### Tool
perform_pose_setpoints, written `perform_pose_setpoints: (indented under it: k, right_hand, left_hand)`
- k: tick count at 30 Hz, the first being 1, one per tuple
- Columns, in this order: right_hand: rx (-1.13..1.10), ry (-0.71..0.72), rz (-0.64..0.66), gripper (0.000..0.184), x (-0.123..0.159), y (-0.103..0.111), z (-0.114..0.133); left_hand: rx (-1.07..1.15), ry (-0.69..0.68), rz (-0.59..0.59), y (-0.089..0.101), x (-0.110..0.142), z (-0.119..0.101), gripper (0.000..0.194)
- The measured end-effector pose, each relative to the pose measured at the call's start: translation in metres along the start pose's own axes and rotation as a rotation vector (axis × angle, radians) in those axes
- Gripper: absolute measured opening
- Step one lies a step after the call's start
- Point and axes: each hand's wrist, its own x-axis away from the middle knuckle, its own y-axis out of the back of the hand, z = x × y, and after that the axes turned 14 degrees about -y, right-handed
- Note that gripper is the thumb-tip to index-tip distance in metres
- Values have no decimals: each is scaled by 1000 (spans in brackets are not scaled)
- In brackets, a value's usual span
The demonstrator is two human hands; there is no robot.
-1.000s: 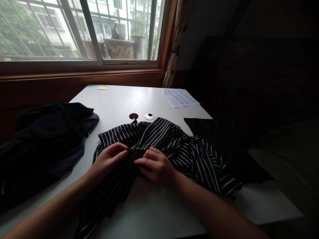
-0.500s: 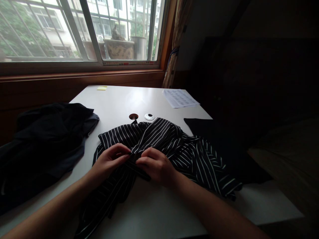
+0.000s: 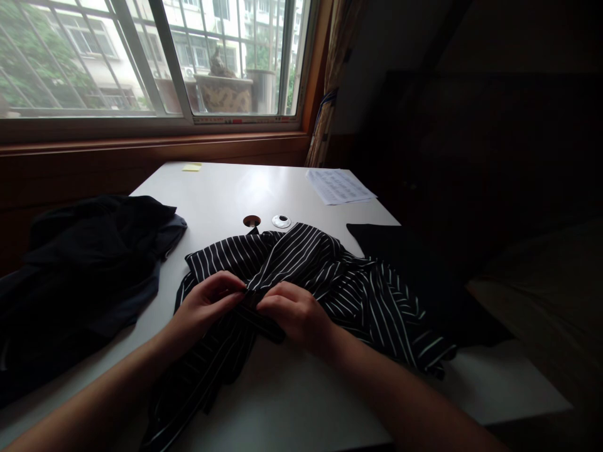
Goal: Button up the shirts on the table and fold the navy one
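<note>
A black shirt with white stripes (image 3: 306, 257) lies rumpled across the white table, one sleeve spread to the right and another part trailing toward the near left. My left hand (image 3: 207, 302) pinches the shirt's edge between thumb and fingers near its middle. Close beside it, my right hand (image 3: 294, 312) is closed, thumb against curled fingers, on the same stretch of cloth. A small gap separates the two hands. Whatever fine detail sits between the fingertips is too dark and small to make out.
Dark clothing (image 3: 94, 263) is heaped on the table's left side. A flat black cloth (image 3: 424, 282) lies to the right. Farther back are printed papers (image 3: 339, 186), a yellow sticky note (image 3: 191, 167), a cable hole (image 3: 252, 221) and its round cover (image 3: 281, 221). A window (image 3: 226, 63) rises behind the table (image 3: 221, 194).
</note>
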Motion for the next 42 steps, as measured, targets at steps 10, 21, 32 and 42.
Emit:
perform_pose_setpoints:
  k: [10,21,32,42]
  right_hand:
    - [-26,-7,-1,13,0,0,1]
    - [-39,36,-12,15,1,-3,-5]
    - [14,-102,-3,49,2,-3,-9]
    - [16,-100,206,27,-11,28,-5]
  left_hand:
    - [-10,-9,7,1,0,0,17]
    - [-8,-18,19,0,-1,-2,15]
    - [-5,-84,154,-3,0,-8,12]
    - [-127,-45,71,0,-5,-14,20]
